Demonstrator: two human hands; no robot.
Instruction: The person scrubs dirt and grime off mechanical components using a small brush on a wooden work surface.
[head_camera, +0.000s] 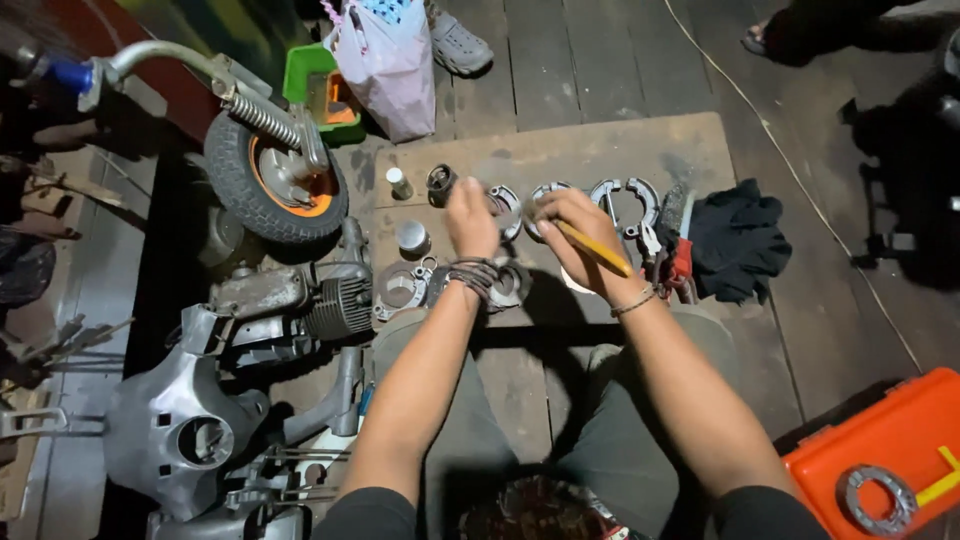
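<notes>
My left hand (470, 218) is closed over a curved metal brake shoe (507, 210) above a brown board (560, 150) on the floor. My right hand (572, 232) grips a yellow-handled tool (596, 249) whose tip is hidden near the same part. More brake shoes (625, 200) lie in a row to the right. A round metal plate (400, 288) and a small cylinder (412, 237) rest just left of my left wrist.
A small wheel with an orange rim (272, 180) and an engine block (335, 305) lie at left, with grey body panels (175, 425) below. A black cloth (738, 240) lies right; an orange case (885, 460) sits at bottom right. Another person's feet (455, 42) stand at top.
</notes>
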